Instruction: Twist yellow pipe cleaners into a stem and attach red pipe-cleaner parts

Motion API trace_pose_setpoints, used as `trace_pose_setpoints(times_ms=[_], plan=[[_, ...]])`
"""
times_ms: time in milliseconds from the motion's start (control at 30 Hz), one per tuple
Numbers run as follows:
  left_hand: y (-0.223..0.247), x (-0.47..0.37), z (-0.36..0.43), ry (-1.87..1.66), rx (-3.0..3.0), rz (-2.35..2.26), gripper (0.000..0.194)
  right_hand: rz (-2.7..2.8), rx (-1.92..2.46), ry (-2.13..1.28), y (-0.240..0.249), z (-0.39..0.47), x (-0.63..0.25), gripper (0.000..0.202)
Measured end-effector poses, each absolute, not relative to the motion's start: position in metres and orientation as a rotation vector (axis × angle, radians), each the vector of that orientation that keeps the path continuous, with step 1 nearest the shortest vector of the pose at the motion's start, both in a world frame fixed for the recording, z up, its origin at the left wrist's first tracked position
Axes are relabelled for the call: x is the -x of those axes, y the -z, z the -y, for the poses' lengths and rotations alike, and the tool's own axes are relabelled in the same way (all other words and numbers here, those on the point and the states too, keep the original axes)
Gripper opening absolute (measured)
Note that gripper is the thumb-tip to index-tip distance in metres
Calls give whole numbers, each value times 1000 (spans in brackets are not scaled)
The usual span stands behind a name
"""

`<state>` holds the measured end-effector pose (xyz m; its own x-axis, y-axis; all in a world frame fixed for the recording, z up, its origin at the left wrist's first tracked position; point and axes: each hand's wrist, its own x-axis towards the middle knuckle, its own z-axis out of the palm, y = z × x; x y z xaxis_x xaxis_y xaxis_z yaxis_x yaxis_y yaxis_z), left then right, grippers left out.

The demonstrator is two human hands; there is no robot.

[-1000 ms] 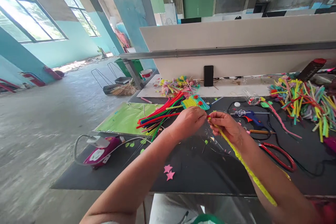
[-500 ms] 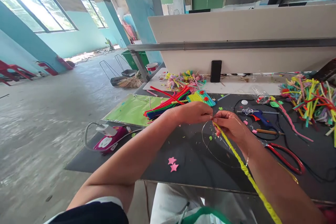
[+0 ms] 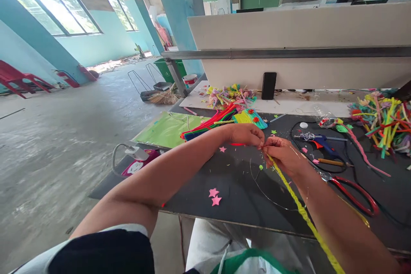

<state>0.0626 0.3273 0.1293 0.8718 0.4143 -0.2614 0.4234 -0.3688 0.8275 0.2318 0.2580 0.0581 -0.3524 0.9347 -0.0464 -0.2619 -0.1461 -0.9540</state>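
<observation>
My right hand [image 3: 284,156] is closed, its thumb and fingers pinching the upper end of a long yellow fuzzy braid [image 3: 300,207]. The braid slants down past my right forearm and out of the frame at the bottom. Right against those fingertips, my left hand [image 3: 248,135] is pinched shut, palm down. A red pipe cleaner [image 3: 238,144] shows just under the left wrist and seems to lead into these fingers; most of it is behind the arm. A thin wire [image 3: 268,198] curves below the hands toward the right forearm. The exact fingertip contact is hidden.
Red-handled scissors [image 3: 356,195], a blue glue gun [image 3: 324,144] and a pencil [image 3: 330,162] lie to the right. Pink stars [image 3: 216,201] are nearer me. Pipe cleaners [image 3: 208,124] lie on a green packet [image 3: 163,130]. A phone [image 3: 269,86] leans behind.
The red pipe cleaner, earlier slanting over the bundle at upper left, now hangs lower, below the left wrist and behind the forearm. Both hands stay together at the braid's end. The view has shifted slightly.
</observation>
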Motion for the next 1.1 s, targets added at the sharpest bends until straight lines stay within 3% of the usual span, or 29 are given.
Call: trace_pose_setpoints(times_ms=[133, 300, 567, 733, 900, 1100], plan=[[-122, -62, -321, -121, -1853, -637, 18, 1103, 870, -1670, -64, -257, -233, 12], [-128, -57, -302, -586, -2131, -701, 29, 1027, 778, -1722, -72, -257, -239, 17], [-148, -58, -312, -187, -2375, -834, 22, 1094, 827, -1678, -68, -257, -235, 16], [-155, -80, -309, -214, -2587, -926, 12, 1129, 862, -1666, -63, -258, -235, 16], [-145, -91, -296, -281, -2751, -961, 15, 1174, 910, -1634, -61, -261, -236, 18], [-137, -81, -307, -245, -2426, -1270, 25, 1140, 935, -1572, -63, -257, -232, 18]])
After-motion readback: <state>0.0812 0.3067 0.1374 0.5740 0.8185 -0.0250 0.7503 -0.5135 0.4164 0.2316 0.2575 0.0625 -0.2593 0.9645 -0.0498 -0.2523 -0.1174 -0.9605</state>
